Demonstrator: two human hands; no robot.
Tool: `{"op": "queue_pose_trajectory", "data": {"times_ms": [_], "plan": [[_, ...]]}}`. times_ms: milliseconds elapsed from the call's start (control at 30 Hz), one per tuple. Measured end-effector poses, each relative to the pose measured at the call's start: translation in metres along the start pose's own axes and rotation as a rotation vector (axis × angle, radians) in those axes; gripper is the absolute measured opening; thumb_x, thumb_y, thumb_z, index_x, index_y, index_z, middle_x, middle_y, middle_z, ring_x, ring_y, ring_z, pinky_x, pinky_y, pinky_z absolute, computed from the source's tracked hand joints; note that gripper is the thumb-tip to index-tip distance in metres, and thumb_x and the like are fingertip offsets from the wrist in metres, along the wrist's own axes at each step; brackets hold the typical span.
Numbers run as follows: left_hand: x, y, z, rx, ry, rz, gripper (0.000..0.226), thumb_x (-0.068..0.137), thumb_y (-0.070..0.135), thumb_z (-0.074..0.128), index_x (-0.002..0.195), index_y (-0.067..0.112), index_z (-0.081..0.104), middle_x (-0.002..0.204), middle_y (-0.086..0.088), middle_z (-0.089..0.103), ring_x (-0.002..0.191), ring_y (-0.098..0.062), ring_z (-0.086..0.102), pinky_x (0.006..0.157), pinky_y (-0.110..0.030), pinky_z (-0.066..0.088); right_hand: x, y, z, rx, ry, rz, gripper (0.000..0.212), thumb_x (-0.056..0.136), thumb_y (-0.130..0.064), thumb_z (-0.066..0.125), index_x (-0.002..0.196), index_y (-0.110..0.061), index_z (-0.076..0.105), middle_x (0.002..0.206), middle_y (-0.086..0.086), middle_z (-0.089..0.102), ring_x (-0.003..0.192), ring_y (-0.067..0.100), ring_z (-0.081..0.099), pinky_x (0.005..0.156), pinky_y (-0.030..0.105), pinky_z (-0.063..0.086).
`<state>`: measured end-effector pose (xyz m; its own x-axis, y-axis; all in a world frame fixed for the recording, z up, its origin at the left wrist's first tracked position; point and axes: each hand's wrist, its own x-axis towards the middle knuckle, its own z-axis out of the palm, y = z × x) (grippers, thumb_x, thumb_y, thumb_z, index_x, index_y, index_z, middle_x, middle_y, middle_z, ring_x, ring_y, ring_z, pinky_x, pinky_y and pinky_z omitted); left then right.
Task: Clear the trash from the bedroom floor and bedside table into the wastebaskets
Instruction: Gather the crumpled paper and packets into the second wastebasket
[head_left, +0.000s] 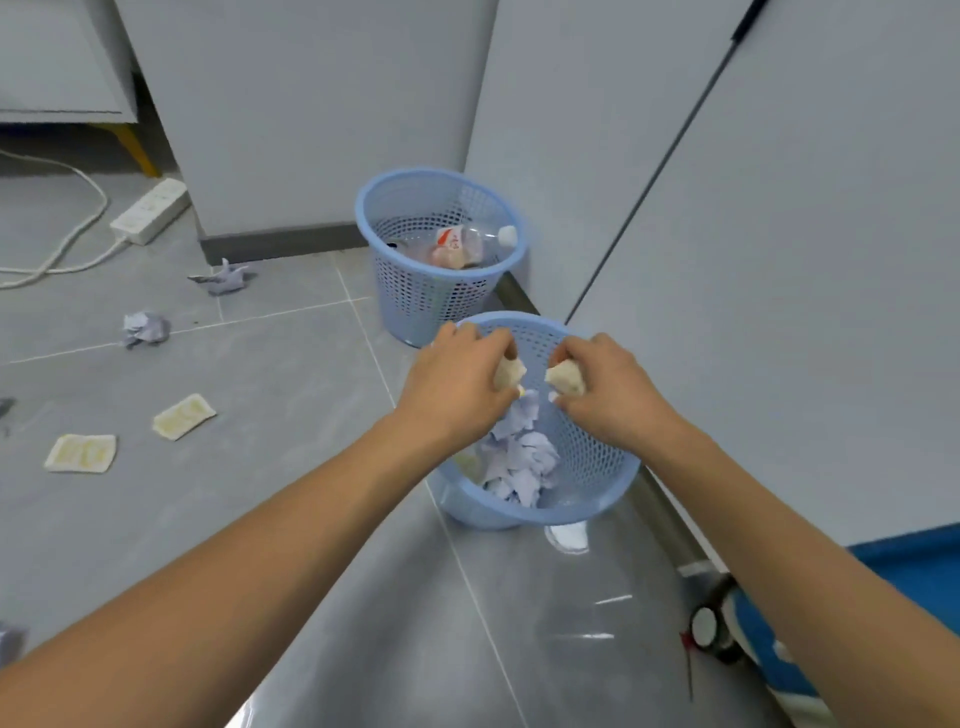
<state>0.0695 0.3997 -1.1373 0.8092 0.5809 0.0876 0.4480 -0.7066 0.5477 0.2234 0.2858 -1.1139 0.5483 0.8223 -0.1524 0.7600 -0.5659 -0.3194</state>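
Far left of the two grips, two flat yellowish packets (81, 453) (184, 415) lie on the grey tile floor (291, 415). Beyond them lie two crumpled paper balls (145, 328) (224, 278). A white power strip (150, 210) with its cable rests further back, near the wall.

The left hand (454, 384) is held over the near wastebasket (592, 467). Its fingers are curled and pinch a crumpled yellowish wad (509, 371) at the fingertips.

Just right of it, not touching, the right hand (608, 397) pinches a second yellowish wad (566, 378) with curled fingers. Both wads are above the basket opening, between the two hands.

Directly below the grips, the near wastebasket, blue with perforated walls, holds crumpled pale paper (519, 462). Beyond the grips, a second blue wastebasket (415, 296) stands in the wall corner, close behind the first. It holds a clear plastic bottle (462, 244) with a white cap.

Lower right of the right hand, a blue object (914, 566) lies at the frame edge; its identity cannot be determined.
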Motion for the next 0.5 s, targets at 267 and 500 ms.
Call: {"op": "queue_pose_trajectory", "data": {"times_ms": [267, 500], "plan": [[-0.063, -0.069, -0.046, 0.006, 0.307, -0.060, 0.027, 0.092, 0.040, 0.057, 0.114, 0.025, 0.061, 0.103, 0.004, 0.061, 0.105, -0.023, 0.055, 0.084, -0.043, 0.049, -0.023, -0.083, -0.009, 0.225, 0.250, -0.323, 0.030, 0.088, -0.022, 0.071, 0.117, -0.026, 0.066, 0.109, -0.005, 0.065, 0.101, 0.013, 0.064, 0.091, 0.035, 0.054], [-0.199, -0.204, -0.068, 0.127, 0.317, -0.497, 0.024, 0.095, 0.040, 0.057, 0.114, 0.027, 0.065, 0.102, 0.005, 0.064, 0.104, -0.023, 0.056, 0.082, -0.043, 0.050, -0.042, -0.197, 0.145, 0.349, -0.103, -0.665, 0.026, 0.088, -0.033, 0.066, 0.112, -0.027, 0.062, 0.105, -0.005, 0.057, 0.100, 0.015, 0.059, 0.088, 0.040, 0.052]]}}
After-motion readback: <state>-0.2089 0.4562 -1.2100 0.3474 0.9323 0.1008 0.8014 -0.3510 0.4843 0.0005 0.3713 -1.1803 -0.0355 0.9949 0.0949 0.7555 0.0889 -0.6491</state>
